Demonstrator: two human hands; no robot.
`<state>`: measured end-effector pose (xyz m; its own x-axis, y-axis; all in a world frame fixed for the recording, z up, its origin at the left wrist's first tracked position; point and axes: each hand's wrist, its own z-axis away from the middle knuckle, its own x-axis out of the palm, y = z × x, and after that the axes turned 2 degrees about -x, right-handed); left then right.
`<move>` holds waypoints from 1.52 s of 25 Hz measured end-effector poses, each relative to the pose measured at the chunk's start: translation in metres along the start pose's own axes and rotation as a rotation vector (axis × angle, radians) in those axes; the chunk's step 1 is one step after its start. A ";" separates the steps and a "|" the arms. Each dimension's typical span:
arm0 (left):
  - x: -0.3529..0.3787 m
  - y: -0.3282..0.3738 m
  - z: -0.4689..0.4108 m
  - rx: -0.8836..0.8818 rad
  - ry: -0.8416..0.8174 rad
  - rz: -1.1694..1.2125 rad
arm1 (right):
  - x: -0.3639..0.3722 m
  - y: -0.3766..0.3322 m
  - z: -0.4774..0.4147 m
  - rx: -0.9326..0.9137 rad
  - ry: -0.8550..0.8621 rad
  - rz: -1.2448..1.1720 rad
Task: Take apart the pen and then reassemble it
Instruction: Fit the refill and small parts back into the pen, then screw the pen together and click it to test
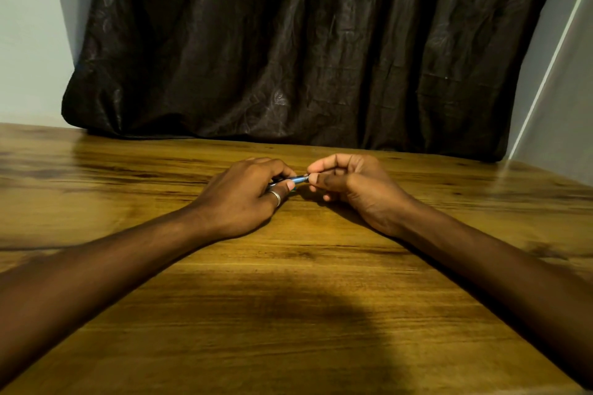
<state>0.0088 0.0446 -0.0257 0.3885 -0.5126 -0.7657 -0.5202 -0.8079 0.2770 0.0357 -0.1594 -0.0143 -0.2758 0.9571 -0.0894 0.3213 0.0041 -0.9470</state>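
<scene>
A blue pen point(299, 179) with a metallic end is held level just above the wooden table point(288, 314), near its middle. My left hand point(247, 196), with a ring on the thumb, is closed around most of the pen's barrel, so only a short blue stretch shows. My right hand point(349, 186) pinches the pen's right end between thumb and forefinger. Both wrists rest on the table. I cannot tell whether the pen's parts are joined or separated, since fingers hide them.
A dark crumpled curtain point(305, 51) hangs behind the table's far edge. Pale walls stand at the left and right. My shadow falls on the near part of the table.
</scene>
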 end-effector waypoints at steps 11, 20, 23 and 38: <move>0.000 -0.004 0.001 0.028 -0.006 0.017 | 0.001 0.000 0.001 -0.044 0.000 0.066; -0.002 -0.002 0.000 0.020 -0.020 0.073 | 0.002 -0.001 0.002 -0.075 0.012 0.138; -0.001 0.000 0.000 0.014 -0.010 0.100 | 0.003 -0.001 0.002 -0.032 -0.016 0.135; -0.014 0.025 -0.004 -0.467 -0.346 0.976 | 0.007 -0.038 -0.005 0.048 0.202 -0.217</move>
<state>-0.0068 0.0302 -0.0062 -0.2956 -0.9334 -0.2036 -0.1228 -0.1742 0.9770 0.0258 -0.1513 0.0225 -0.1458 0.9736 0.1754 0.2306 0.2059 -0.9510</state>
